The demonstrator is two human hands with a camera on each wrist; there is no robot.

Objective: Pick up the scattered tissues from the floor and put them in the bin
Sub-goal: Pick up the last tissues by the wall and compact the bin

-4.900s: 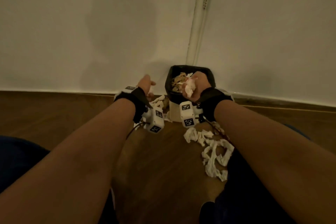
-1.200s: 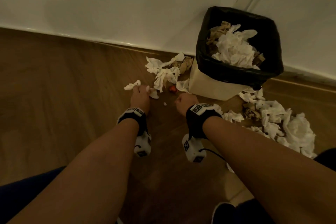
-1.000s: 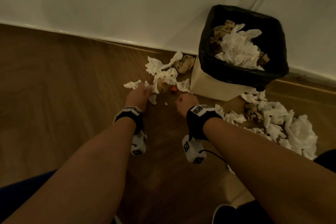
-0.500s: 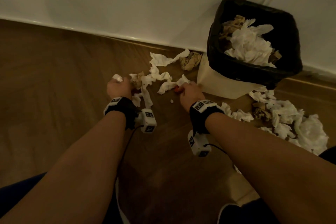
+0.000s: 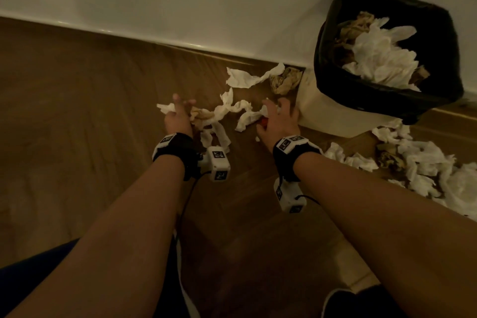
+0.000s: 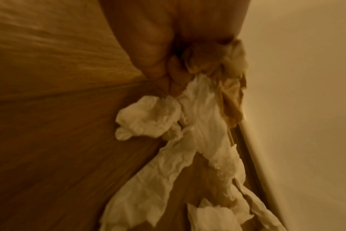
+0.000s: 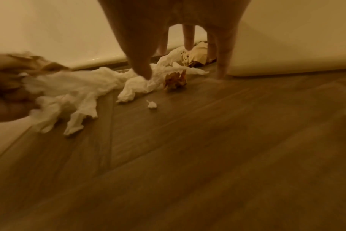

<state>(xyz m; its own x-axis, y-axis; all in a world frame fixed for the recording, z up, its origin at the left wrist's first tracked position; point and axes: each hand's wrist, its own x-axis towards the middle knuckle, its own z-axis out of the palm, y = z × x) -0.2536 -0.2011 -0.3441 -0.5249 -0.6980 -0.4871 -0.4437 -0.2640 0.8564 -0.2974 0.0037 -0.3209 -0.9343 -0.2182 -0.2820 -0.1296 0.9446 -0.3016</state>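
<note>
White and brown crumpled tissues point(image 5: 242, 113) lie on the wooden floor left of the bin point(image 5: 361, 100), which has a black liner and is partly filled with tissues. My left hand point(image 5: 180, 111) grips a bunch of white and brown tissues point(image 6: 199, 100), and long strips trail from it to the floor. My right hand point(image 5: 280, 113) is spread flat over the tissues beside the bin wall. Its thumb point(image 7: 142, 68) presses on a white tissue point(image 7: 140, 86). A brown crumple point(image 7: 175, 81) lies just behind the thumb.
A second heap of tissues point(image 5: 426, 170) lies on the floor right of the bin. One white tissue point(image 5: 245, 77) and a brown wad point(image 5: 285, 80) sit against the white skirting. A tiny scrap point(image 7: 152, 104) lies loose. A small red thing point(image 5: 263, 121) shows under my right hand.
My left hand has gathered more tissue and drawn the strips leftward. My right hand has gone from a curled fist to spread fingers on the tissues by the bin.
</note>
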